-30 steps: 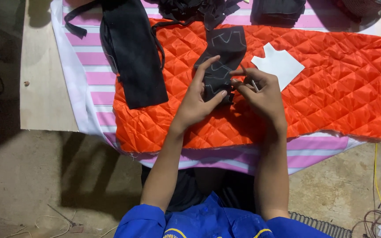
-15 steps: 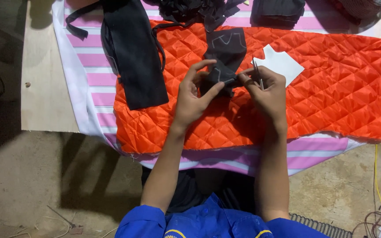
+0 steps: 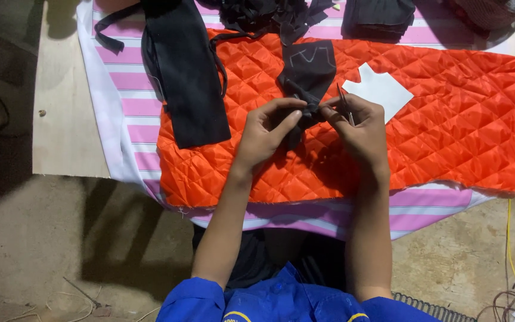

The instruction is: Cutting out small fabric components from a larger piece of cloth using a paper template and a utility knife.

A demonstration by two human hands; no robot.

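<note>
A low wooden board is sitting on the floor, and a pink-and-white striped cloth is lying straight across it.

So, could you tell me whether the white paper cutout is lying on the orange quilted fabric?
Yes, the white paper cutout lies flat on the orange quilted fabric.

No packages, labels, signs or screens appear anywhere in this view.
</note>
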